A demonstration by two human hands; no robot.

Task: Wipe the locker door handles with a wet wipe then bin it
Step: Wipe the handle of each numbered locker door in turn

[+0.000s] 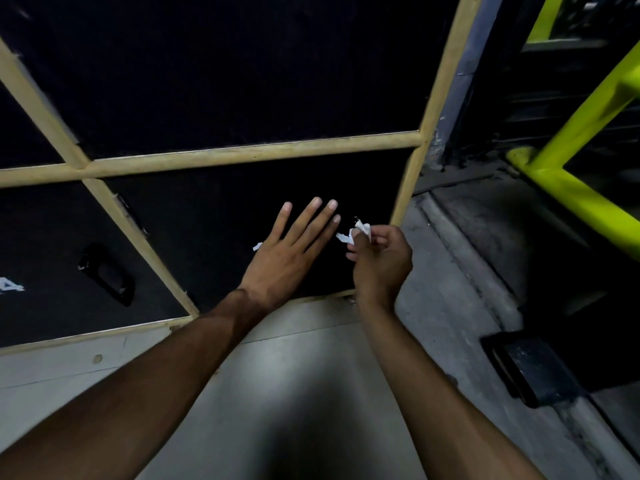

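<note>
Fingers of my left hand [287,252] are straight and spread, and the palm lies flat on the black locker door [214,216] of the lower right compartment. My right hand [379,258] is just beside it, to the right, with the fingers curled. Its thumb and fingertips pinch a small crumpled white wet wipe [356,232]. The wipe is in front of the right edge of this door, near the beige frame [242,154], and one end of it sticks out toward my left hand without touching it. Whether the wipe touches the door, I cannot tell. A little white scrap [257,246] shows at the left side of my left hand, on the door. On the lower left door, well apart from both hands, there is a black handle [107,275], tilted, and a white figure 4 [10,285] at the far left edge. Grey floor [311,358] is under my arms. To the right stand a yellow-green rail [571,188] and, nearer, a dark block [533,368] on the floor.
</note>
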